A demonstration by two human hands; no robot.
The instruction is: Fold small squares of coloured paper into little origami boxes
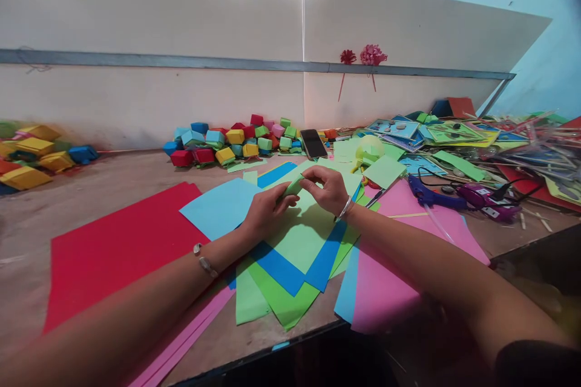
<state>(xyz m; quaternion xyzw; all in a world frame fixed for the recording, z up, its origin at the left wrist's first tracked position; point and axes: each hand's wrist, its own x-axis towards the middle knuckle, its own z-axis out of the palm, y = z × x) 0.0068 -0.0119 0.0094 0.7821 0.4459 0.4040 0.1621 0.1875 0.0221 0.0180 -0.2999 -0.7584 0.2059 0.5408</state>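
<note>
Between my two hands is a small folded piece of light green paper (293,185), raised over the paper stack. My left hand (267,208) grips its lower left end with closed fingers. Pinched at the upper right end, the same piece is held by my right hand (327,187). Below both hands lie light green sheets (297,242), with blue sheets (284,269) and brighter green sheets (290,308) fanned out underneath. A light blue sheet (220,205) sits left of my left hand. The exact fold of the piece is partly hidden by my fingers.
Red sheets (122,248) lie at left, pink sheets (385,290) at right. Small folded paper boxes (236,138) and a phone (313,144) stand along the back. At right are a blue glue gun (429,193) and a heap of paper crafts (458,133). The table's front edge is near.
</note>
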